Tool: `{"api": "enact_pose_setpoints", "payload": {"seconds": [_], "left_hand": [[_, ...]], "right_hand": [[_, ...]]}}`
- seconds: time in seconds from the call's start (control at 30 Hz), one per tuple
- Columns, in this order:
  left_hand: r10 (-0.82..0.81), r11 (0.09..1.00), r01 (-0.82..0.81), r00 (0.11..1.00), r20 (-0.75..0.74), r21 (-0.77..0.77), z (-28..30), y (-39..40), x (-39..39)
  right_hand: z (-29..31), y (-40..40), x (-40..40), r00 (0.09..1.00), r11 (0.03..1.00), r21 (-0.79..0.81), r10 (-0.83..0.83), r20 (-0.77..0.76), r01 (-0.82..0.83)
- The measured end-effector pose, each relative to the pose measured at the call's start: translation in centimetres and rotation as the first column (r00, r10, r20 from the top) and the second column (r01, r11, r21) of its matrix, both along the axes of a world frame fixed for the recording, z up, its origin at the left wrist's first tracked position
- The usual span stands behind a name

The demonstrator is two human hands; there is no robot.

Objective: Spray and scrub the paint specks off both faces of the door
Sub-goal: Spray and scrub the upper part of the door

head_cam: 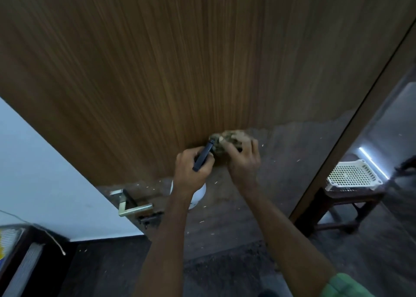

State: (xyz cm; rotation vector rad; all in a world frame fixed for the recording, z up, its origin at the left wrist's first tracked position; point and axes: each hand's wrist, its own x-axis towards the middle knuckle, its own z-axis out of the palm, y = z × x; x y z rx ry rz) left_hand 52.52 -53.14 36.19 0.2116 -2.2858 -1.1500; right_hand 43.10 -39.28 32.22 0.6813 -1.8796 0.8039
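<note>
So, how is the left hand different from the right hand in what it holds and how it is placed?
The left hand grips a slim dark tool, while the right hand presses a crumpled brownish cloth. The tool is rigid and straight; the cloth is soft and bunched. The left hand sits lower and hides part of a white object; the right hand hides nothing like that. Both work at the same spot on the wooden door.

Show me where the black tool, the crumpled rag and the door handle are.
black tool (203,155): head view, middle of its shaft.
crumpled rag (231,138): head view, bunched top.
door handle (135,208): head view, brass lever.
</note>
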Motion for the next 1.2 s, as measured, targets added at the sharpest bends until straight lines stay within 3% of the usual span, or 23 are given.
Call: {"api": "enact_pose_setpoints", "payload": {"seconds": [0.1, 0.17, 0.33, 0.4, 0.6, 0.7, 0.83, 0.93, 1.03, 1.1, 1.2], "left_hand": [[-0.028, 1.0, 0.028, 1.0, 0.01, 0.007, 0.0, 1.1, -0.2], [-0.034, 0.999, 0.034, 0.999, 0.018, 0.007, 0.0, 1.9, -0.5], [0.026, 1.0, -0.026, 1.0, 0.0, 0.0, 0.0, 3.1, -1.4], [0.031, 1.0, -0.031, 1.0, -0.004, 0.006, 0.4, 4.1, -1.9], [0.082, 0.996, -0.081, 0.997, -0.012, 0.037, 0.5, 6.5, -3.1], [0.115, 0.993, -0.114, 0.993, -0.02, 0.036, 0.7, 7.2, -3.4], [0.128, 0.992, -0.128, 0.992, -0.017, 0.007, 0.8, 8.1, -3.8], [0.138, 0.99, -0.138, 0.99, -0.005, 0.019, 0.6, 9.0, -4.1], [0.135, 0.991, -0.135, 0.991, -0.001, 0.024, 0.5, 9.8, -4.3], [0.132, 0.991, -0.132, 0.991, -0.003, 0.019, 0.7, 10.2, -4.6], [0.134, 0.991, -0.134, 0.991, -0.004, -0.009, 0.8, 10.6, -5.4]], "right_hand": [[-6.0, 2.3, 1.0, 0.977, 0.968, 0.223, 0.067, 0.2, -0.112], [-6.6, 3.7, 1.1, 0.958, 0.954, 0.261, 0.07, 0.279, -0.146], [1.9, 2.7, -2.0, 0.999, 0.999, -0.022, 0.037, 0.003, -0.037], [2.1, 2.7, -3.1, 0.997, 0.998, -0.053, 0.041, -0.065, -0.044], [-5.6, 7.5, -3.0, 0.971, 0.955, 0.219, 0.16, 0.18, -0.198], [-2.2, 7.4, -3.7, 0.977, 0.976, 0.1, 0.182, 0.108, -0.193], [1.9, 6.8, -6.9, 0.994, 0.989, -0.118, 0.084, -0.063, -0.091], [-2.5, 8.1, -6.7, 0.994, 0.995, 0.02, 0.095, -0.06, -0.094], [-7.0, 10.5, -5.7, 0.981, 0.967, 0.175, 0.172, 0.092, -0.186], [-6.2, 10.8, -6.0, 0.976, 0.964, 0.175, 0.184, 0.116, -0.202], [-1.6, 10.5, -7.1, 0.99, 0.988, 0.05, 0.144, 0.005, -0.144]]}}
